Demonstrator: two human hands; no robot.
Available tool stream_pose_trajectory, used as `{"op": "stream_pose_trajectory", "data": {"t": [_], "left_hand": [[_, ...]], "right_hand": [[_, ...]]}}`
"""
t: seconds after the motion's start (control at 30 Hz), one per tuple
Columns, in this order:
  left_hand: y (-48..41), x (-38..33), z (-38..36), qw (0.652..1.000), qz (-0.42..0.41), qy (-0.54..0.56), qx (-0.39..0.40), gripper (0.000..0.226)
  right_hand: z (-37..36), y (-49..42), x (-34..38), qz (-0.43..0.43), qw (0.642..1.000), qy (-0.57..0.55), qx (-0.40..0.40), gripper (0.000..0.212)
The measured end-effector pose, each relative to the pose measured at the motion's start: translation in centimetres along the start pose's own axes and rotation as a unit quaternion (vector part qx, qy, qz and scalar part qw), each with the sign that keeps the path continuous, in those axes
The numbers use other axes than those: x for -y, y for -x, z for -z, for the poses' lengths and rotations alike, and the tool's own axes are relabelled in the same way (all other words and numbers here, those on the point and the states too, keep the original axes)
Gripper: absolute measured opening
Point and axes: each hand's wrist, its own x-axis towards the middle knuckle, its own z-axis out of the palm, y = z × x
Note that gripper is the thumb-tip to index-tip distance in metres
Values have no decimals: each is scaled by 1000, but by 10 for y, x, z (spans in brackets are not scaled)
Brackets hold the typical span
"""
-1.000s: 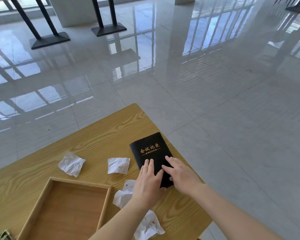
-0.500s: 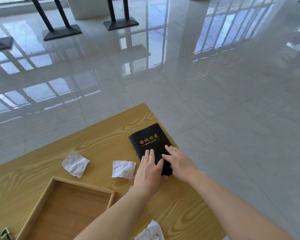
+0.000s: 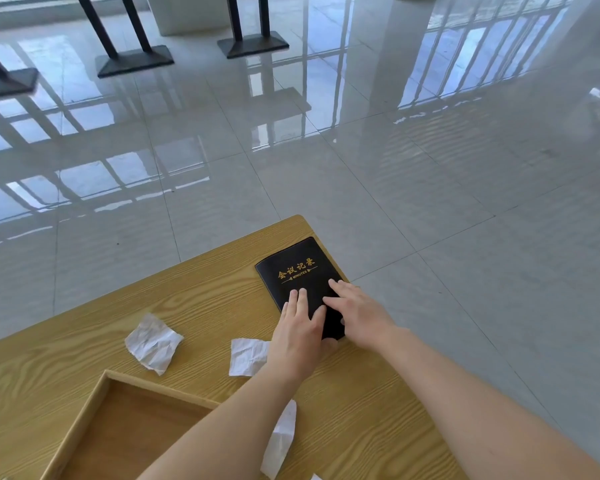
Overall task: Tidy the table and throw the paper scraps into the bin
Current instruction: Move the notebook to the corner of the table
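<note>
Gold lettering on the black notebook (image 3: 300,277) reads "会议记录" over "MINUTES". It has slid farther toward the table (image 3: 84,344) corner than a moment ago. Left hand (image 3: 300,332) and right hand (image 3: 359,313) press flat on it, fingers spread, gripping nothing. Paper scraps (image 3: 153,342) lie left of the hands.
</note>
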Motion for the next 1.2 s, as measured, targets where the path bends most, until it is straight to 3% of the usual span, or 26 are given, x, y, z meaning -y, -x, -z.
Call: {"op": "stream_pose_trajectory", "data": {"t": [0.47,1.2], "left_hand": [[-30,23,7,1000,18,0,0,65],[-15,24,10,1000,-1,-14,0,69]], "right_hand": [[9,-37,4,14,1000,14,13,62],[0,-23,10,2,1000,-6,-15,58]]}}
